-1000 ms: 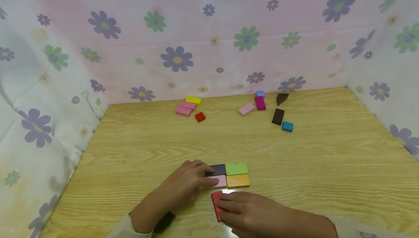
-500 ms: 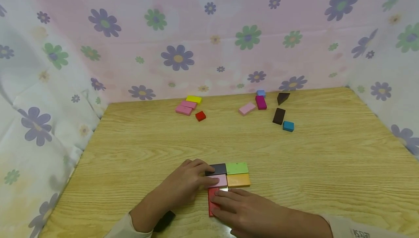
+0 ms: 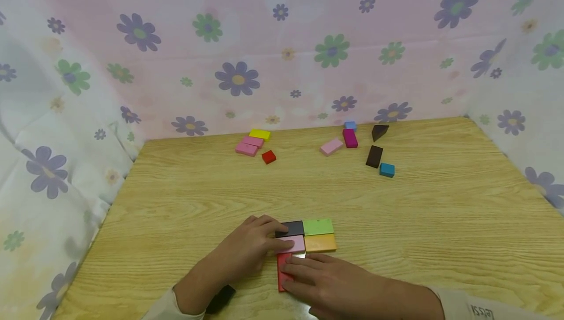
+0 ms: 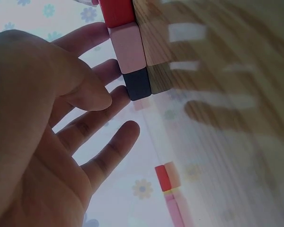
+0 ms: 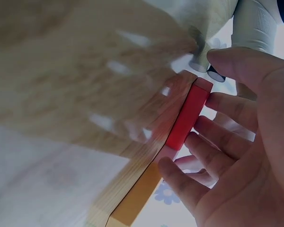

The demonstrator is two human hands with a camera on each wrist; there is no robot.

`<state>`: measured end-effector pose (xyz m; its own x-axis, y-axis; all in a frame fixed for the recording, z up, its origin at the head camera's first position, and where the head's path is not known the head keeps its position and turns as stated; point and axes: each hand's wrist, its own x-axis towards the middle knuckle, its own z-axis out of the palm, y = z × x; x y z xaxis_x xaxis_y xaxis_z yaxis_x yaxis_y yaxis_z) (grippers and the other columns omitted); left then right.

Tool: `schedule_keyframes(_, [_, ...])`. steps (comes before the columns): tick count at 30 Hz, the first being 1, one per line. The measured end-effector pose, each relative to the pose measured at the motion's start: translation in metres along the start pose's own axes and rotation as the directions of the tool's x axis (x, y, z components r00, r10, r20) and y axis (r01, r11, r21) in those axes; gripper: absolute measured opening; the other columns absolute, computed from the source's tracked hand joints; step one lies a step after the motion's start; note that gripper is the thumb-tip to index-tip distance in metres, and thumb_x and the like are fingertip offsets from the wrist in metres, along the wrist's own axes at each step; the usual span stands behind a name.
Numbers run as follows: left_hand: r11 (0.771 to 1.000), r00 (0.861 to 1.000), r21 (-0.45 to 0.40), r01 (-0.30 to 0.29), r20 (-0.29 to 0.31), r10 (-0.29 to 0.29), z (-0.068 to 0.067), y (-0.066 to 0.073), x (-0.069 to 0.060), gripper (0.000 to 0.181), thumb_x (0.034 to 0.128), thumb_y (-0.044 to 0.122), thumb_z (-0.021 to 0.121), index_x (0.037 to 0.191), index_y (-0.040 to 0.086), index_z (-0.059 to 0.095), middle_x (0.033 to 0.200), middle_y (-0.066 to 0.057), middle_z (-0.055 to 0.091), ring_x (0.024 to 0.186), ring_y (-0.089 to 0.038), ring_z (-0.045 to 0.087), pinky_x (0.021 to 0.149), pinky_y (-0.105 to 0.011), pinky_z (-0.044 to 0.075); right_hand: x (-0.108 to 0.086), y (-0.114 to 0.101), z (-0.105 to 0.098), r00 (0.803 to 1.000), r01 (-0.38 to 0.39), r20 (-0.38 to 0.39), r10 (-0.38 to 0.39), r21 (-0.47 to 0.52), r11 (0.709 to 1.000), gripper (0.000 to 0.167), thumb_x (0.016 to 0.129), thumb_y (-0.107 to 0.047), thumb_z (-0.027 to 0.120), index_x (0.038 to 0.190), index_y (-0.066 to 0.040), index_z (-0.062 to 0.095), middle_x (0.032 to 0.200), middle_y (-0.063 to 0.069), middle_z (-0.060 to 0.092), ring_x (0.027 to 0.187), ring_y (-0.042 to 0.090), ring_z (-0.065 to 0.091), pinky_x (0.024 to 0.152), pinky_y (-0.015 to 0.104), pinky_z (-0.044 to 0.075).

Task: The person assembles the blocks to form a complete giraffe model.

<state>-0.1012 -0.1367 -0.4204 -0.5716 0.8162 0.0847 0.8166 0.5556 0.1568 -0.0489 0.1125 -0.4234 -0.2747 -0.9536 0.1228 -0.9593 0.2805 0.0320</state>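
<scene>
Four flat blocks lie edge to edge in the head view: black (image 3: 296, 227) and green (image 3: 318, 226) behind, pink (image 3: 298, 244) and orange (image 3: 320, 242) in front. A red block (image 3: 284, 272) stands lengthwise against the pink one's front edge. The left hand (image 3: 245, 247) rests its relaxed fingertips on the black and pink blocks. On the red block lie the extended fingers of the right hand (image 3: 337, 281), covering its right side. From the right wrist view, fingertips touch the red block (image 5: 189, 116), the thumb clear of it.
A dark block (image 3: 221, 299) sits beside the left wrist, partly hidden. Farther back on the table (image 3: 198, 183) are yellow, pink and small red (image 3: 269, 157) blocks at left; pink, magenta, dark and blue (image 3: 387, 170) ones at right. Flowered cloth (image 3: 246, 41) surrounds the table.
The right hand has moved the red block left and toward the pink block; its slant has straightened and the gap has closed. The left hand has stayed in place.
</scene>
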Motion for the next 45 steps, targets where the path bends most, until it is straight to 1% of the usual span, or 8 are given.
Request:
schedule_keyframes(7, [1.000, 1.000, 0.031, -0.003, 0.005, 0.003, -0.001, 0.002, 0.000, 0.043, 0.0911, 0.006, 0.067, 0.125, 0.033, 0.071, 0.130, 0.004, 0.065, 0.122, -0.017, 0.059, 0.096, -0.045, 0.052, 0.000, 0.003, -0.002, 1.000, -0.004, -0.015, 0.005, 0.063, 0.998, 0.057, 0.093, -0.031, 0.069, 0.145, -0.017, 0.051, 0.150, 0.001, 0.050, 0.139, 0.016, 0.048, 0.109, 0.033, 0.045])
schedule_keyframes(11, [0.997, 1.000, 0.070, -0.011, 0.005, 0.010, -0.001, 0.003, 0.001, 0.043, 0.0909, 0.007, 0.068, 0.125, 0.034, 0.071, 0.130, 0.005, 0.066, 0.121, -0.017, 0.060, 0.094, -0.042, 0.053, -0.004, 0.010, -0.010, 0.995, -0.002, -0.101, 0.010, 0.078, 0.997, 0.045, 0.094, -0.030, 0.068, 0.136, -0.019, 0.061, 0.141, -0.002, 0.057, 0.133, 0.013, 0.053, 0.105, 0.031, 0.048])
schedule_keyframes(15, [0.995, 1.000, 0.095, -0.019, -0.007, 0.020, -0.002, 0.003, 0.000, 0.044, 0.0893, 0.008, 0.071, 0.124, 0.035, 0.071, 0.128, 0.005, 0.066, 0.120, -0.016, 0.061, 0.092, -0.039, 0.052, -0.011, 0.027, -0.023, 0.981, -0.069, -0.174, 0.084, 0.094, 0.993, 0.037, 0.093, -0.027, 0.071, 0.129, -0.018, 0.067, 0.132, 0.000, 0.064, 0.124, 0.016, 0.061, 0.098, 0.035, 0.053])
schedule_keyframes(18, [0.993, 0.999, 0.113, -0.029, -0.026, 0.033, -0.002, 0.003, 0.000, 0.043, 0.0891, 0.008, 0.071, 0.122, 0.036, 0.072, 0.127, 0.005, 0.066, 0.119, -0.016, 0.061, 0.091, -0.037, 0.052, -0.020, 0.044, -0.033, 0.965, -0.186, -0.162, 0.208, 0.139, 0.973, 0.039, 0.090, -0.023, 0.075, 0.128, -0.017, 0.068, 0.132, 0.003, 0.065, 0.121, 0.021, 0.063, 0.095, 0.041, 0.055])
schedule_keyframes(22, [0.992, 0.998, 0.123, -0.034, -0.041, 0.040, -0.002, 0.003, 0.001, 0.038, 0.0921, 0.010, 0.068, 0.120, 0.036, 0.073, 0.128, 0.005, 0.066, 0.119, -0.016, 0.061, 0.090, -0.037, 0.052, -0.033, 0.071, -0.043, 0.915, -0.356, -0.141, 0.378, 0.157, 0.921, 0.037, 0.088, -0.020, 0.076, 0.124, -0.015, 0.070, 0.132, 0.006, 0.064, 0.120, 0.026, 0.063, 0.093, 0.044, 0.055])
schedule_keyframes(28, [0.996, 0.999, 0.087, -0.024, -0.041, 0.027, -0.002, 0.004, 0.000, 0.037, 0.0944, 0.009, 0.065, 0.120, 0.035, 0.073, 0.128, 0.005, 0.066, 0.119, -0.017, 0.060, 0.092, -0.038, 0.052, -0.054, 0.119, -0.050, 0.790, -0.585, -0.113, 0.603, 0.156, 0.796, 0.030, 0.091, -0.015, 0.073, 0.120, -0.006, 0.072, 0.130, 0.016, 0.064, 0.116, 0.035, 0.064, 0.089, 0.048, 0.056])
schedule_keyframes(37, [0.998, 1.000, 0.055, -0.016, -0.024, 0.017, -0.001, 0.003, -0.002, 0.036, 0.0951, 0.011, 0.065, 0.121, 0.035, 0.073, 0.129, 0.003, 0.066, 0.120, -0.017, 0.060, 0.094, -0.042, 0.052, -0.082, 0.183, -0.038, 0.650, -0.756, 0.026, 0.760, 0.121, 0.643, 0.043, 0.096, -0.016, 0.066, 0.133, 0.005, 0.060, 0.137, 0.033, 0.053, 0.121, 0.049, 0.055, 0.092, 0.057, 0.051])
schedule_keyframes(45, [0.997, 0.999, 0.071, -0.027, -0.041, 0.030, -0.002, 0.004, -0.001, 0.035, 0.0956, 0.012, 0.065, 0.121, 0.034, 0.073, 0.126, 0.003, 0.067, 0.119, -0.016, 0.061, 0.091, -0.038, 0.052, -0.089, 0.209, -0.028, 0.583, -0.813, 0.139, 0.801, 0.116, 0.571, 0.053, 0.096, -0.020, 0.066, 0.140, 0.007, 0.051, 0.144, 0.038, 0.043, 0.130, 0.055, 0.045, 0.099, 0.062, 0.045])
